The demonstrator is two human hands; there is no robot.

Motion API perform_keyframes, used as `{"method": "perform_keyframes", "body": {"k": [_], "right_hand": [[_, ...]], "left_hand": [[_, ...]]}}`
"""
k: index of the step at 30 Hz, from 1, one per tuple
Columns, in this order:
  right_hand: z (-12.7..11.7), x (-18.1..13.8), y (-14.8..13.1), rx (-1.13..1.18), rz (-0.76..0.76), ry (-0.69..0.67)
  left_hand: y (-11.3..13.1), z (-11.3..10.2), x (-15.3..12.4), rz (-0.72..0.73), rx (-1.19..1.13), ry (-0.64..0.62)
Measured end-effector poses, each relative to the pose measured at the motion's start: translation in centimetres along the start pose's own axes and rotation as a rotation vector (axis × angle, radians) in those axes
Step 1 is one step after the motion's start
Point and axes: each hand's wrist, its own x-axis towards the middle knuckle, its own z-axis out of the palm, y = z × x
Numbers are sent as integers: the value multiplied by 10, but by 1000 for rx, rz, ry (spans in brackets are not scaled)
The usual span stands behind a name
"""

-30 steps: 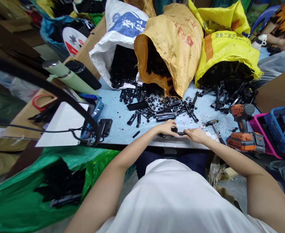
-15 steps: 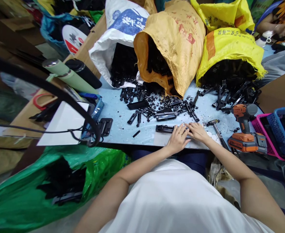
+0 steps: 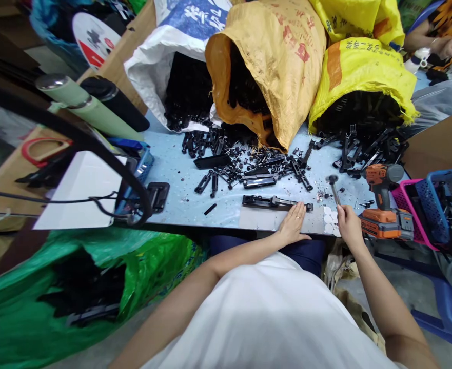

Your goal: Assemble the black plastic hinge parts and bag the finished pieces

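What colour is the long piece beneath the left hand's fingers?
Mostly black; the long piece shows best in the head view.

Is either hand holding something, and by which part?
The right hand holds the hammer by its handle. The left hand lies with its fingers on the black part, near its right end, without a visible grip.

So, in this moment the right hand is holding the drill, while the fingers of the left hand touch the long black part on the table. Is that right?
Not quite: the head view shows the right hand holding a hammer, not the drill. The fingers of the left hand do touch the long black part on the table.
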Motion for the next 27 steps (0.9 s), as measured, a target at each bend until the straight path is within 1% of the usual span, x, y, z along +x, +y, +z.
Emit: {"method": "perform_keyframes", "body": {"k": [2,4,5,6,9,10,11,12,13,14,15,16,17,18,19,20,21,22,23,25,26,27], "right_hand": [[-12,-10,-23,213,-60,17],[-8,-23,-42,346,-130,0],[0,-29,-50,355,-163,-54],[12,-34,-56,324,-194,-144],[47,-39,-63,180,-250,-459],[54,-37,-61,175,-246,-523],[57,-34,-55,194,-218,-537],[56,-29,-47,223,-172,-508],[52,-23,-35,244,-108,-445],[46,-15,-21,249,-32,-363],[38,-8,-6,229,46,-272],[30,0,9,182,108,-179],[23,6,23,103,143,-96],[17,12,34,5,147,-21],[14,16,40,-88,135,43],[14,19,42,-162,92,89],[17,21,39,-205,10,110],[23,22,31,-215,-106,96],[30,22,20,-205,-249,51],[48,24,-10,-199,-564,-86],[57,25,-26,-214,-700,-158],[63,26,-40,-239,-801,-231]], "left_hand": [[-1,1,0,3,4,3],[-2,4,-1,6,-6,15],[-2,7,-1,9,-15,20],[-2,10,0,10,-24,21],[-2,16,0,2,-51,5],[-3,14,0,7,-63,-2],[-3,11,0,19,-75,-7],[-5,5,-1,41,-88,-6],[-9,-3,-2,60,-99,4],[-14,-14,-4,59,-104,28],[-22,-25,-7,21,-100,71],[-31,-37,-11,-51,-91,129],[-42,-48,-17,-161,-77,198],[-54,-58,-23,-279,-68,259],[-65,-67,-31,-365,-71,293],[-75,-73,-38,-402,-86,294],[-83,-77,-45,-403,-108,281],[-89,-79,-51,-375,-131,261],[-92,-79,-56,-331,-146,246],[-93,-74,-59,-242,-145,243],[-92,-70,-58,-203,-134,240],[-91,-66,-56,-165,-124,225]]}}
